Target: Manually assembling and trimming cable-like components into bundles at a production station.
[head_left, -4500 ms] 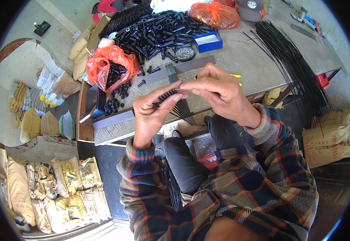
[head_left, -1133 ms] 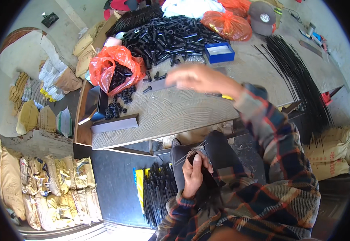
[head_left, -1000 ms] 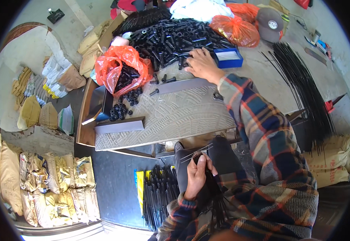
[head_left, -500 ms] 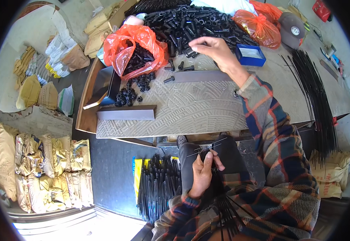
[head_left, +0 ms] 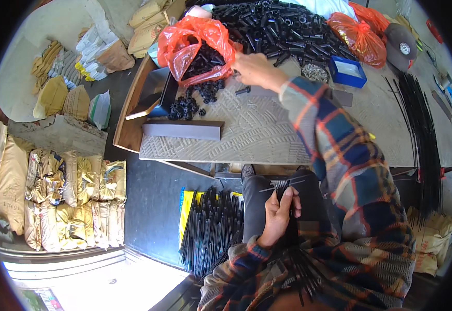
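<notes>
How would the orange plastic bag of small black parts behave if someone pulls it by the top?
The orange plastic bag looks thin and crumpled, so it would probably sag and deform instead of keeping shape. It lies open, with small black parts loose on the table beside it; more could spill. The right hand reaches beside it.

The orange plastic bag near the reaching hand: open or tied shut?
Open. The orange plastic bag gapes toward the table, small black parts spilling from its mouth, beside the right hand.
</notes>
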### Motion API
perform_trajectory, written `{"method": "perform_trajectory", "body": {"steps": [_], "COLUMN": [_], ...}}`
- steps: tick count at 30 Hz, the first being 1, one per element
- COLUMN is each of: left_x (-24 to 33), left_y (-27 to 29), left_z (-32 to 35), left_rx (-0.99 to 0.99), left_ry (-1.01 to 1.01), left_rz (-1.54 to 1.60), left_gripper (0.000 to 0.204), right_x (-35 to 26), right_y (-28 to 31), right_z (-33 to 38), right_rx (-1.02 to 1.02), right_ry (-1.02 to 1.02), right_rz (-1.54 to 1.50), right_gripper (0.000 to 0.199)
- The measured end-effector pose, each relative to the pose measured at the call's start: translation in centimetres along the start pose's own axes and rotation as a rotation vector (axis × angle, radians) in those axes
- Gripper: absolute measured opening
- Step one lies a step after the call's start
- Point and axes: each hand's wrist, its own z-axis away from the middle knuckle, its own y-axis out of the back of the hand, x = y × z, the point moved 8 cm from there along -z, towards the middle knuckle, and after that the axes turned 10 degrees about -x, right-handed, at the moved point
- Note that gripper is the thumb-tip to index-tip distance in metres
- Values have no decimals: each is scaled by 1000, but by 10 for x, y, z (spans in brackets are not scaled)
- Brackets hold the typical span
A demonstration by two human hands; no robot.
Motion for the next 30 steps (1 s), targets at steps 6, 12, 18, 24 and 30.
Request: {"method": "perform_trajectory", "body": {"steps": [6,12,18,24,30], "left_x": [-1,14,15,16,16], "left_y": [6,-19,-33,-42,-42], "left_z": [-2,-1,10,22,34], "left_rx": [62,70,43,24,30], "left_ry": [-43,-67,-107,-159,-289], "left_rz": [193,57,-11,28,14], "left_gripper": [37,34,32,19,19], "right_x": [-60,-59,-56,-63,-70], "right_y": [55,27,19,13,24], "right_z": [133,221,253,262,264], "right_rx": [-240,-243,-188,-201,-193], "right_ry": [256,130,25,0,23], "right_rz": [-1376,-1598,-1679,-1724,-1727], "right_gripper": [27,27,23,19,21]}}
